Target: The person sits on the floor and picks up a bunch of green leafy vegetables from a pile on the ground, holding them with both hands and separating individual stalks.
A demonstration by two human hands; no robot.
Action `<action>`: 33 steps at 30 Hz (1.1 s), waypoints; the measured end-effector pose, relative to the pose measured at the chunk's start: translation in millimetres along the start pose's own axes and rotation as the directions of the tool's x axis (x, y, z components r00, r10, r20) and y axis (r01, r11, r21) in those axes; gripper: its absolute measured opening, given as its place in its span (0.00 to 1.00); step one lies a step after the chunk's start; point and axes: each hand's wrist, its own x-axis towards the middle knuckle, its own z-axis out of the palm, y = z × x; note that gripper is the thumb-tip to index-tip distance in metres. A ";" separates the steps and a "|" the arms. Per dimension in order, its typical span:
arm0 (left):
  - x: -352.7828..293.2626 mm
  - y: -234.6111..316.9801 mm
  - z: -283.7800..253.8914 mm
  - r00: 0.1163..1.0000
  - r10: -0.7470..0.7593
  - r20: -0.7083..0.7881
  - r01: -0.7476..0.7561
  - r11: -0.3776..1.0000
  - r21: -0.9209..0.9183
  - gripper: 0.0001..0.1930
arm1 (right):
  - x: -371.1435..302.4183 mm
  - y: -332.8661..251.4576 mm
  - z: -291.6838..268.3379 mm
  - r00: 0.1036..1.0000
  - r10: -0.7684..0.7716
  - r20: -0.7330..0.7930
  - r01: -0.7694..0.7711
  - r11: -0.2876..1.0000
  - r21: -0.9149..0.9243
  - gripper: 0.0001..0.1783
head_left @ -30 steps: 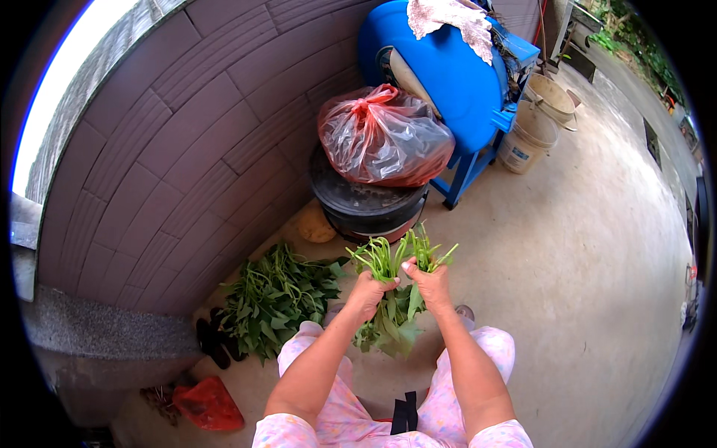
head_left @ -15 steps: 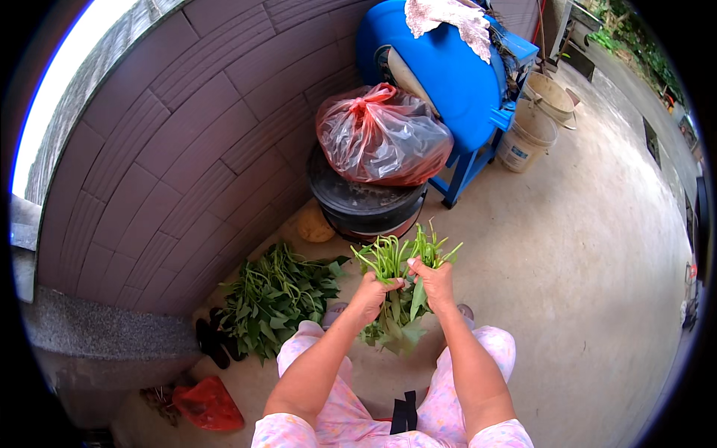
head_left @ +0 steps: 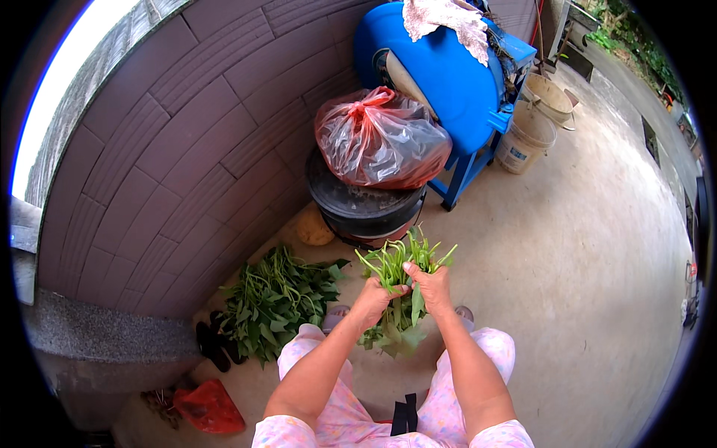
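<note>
Between my knees I hold a bunch of leafy green stems (head_left: 403, 328), cut ends pointing away from me and leaves hanging down toward the floor. My left hand (head_left: 375, 299) is closed round the left part of the bunch, its thumb laid across the stems. Closed on the right part is my right hand (head_left: 431, 290), thumb on top, close against the left one. The fingers beneath are hidden by the greens. A larger heap of the same leafy greens (head_left: 280, 302) lies on the floor to the left of my legs.
Ahead, a tied red plastic bag (head_left: 381, 142) sits on a black lidded tub (head_left: 358, 209). Behind it leans a blue round-sided machine (head_left: 455, 82). White buckets (head_left: 526, 134) stand at the far right. Dark shoes (head_left: 214, 347) and a red bag (head_left: 209, 407) lie at left by the wall (head_left: 172, 157).
My two hands have drawn slightly closer together and a little lower, bringing both parts of the bunch nearer each other. The heap on the floor looks the same.
</note>
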 end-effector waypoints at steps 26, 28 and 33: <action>7.2 25.1 -49.3 0.915 0.204 -0.349 -0.249 0.964 -0.092 0.08 | 17.0 -11.5 -31.2 0.976 -0.096 -0.194 0.132 0.974 0.183 0.05; 4.6 29.6 -55.6 0.898 0.209 -0.387 -0.262 0.961 -0.089 0.08 | 18.3 -13.7 -39.2 0.973 -0.108 -0.206 0.150 0.968 0.202 0.05; -4.5 41.0 -66.2 0.869 0.217 -0.444 -0.278 0.957 -0.077 0.06 | 20.3 -22.6 -47.0 0.947 -0.091 -0.308 0.214 0.895 0.392 0.05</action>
